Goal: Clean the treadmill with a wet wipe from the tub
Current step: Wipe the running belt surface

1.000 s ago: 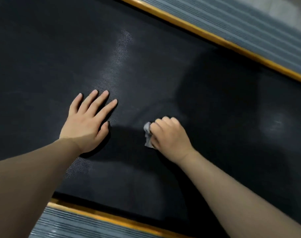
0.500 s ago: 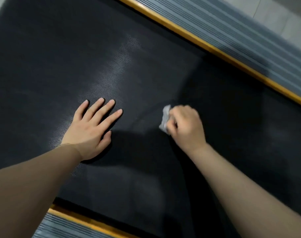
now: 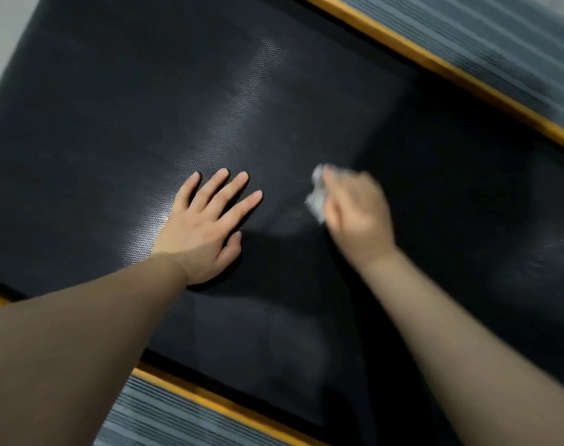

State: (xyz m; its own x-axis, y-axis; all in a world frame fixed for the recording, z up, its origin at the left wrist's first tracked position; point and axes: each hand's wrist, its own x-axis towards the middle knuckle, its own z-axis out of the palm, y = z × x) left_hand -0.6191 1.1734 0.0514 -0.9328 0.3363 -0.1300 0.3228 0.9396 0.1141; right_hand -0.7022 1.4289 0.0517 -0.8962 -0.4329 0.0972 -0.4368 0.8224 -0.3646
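1. Nearest to us runs the near side rail (image 3: 177,416) of the treadmill, ribbed grey with an orange strip along the edge where it meets the belt (image 3: 113,107).
2. A little farther, on the belt towards its near edge, our left hand (image 3: 206,226) lies flat. The fingers are straight and spread, the palm presses on the dark surface, and it holds nothing. We judge that it only supports our weight.
3. Just beside it, towards the middle of the belt, our right hand (image 3: 354,217) has its fingers curled round the wet wipe (image 3: 316,196). The wipe is crumpled into a small pale wad that shows at the fingertips and touches the belt. This hand is blurred, so we cannot tell the grip more exactly.
4. The step in hand is, in our judgement, the wiping of the belt itself — the tub is not in view, and the wipe is already at work.
5. Beyond the hands, a pale band of sheen crosses the belt towards the far side rail (image 3: 467,46). Whether it is moisture or only light, we cannot tell.
6. The next move calls for firm pressure and long strokes towards that far edge — the left hand should stay off the path of the wipe.
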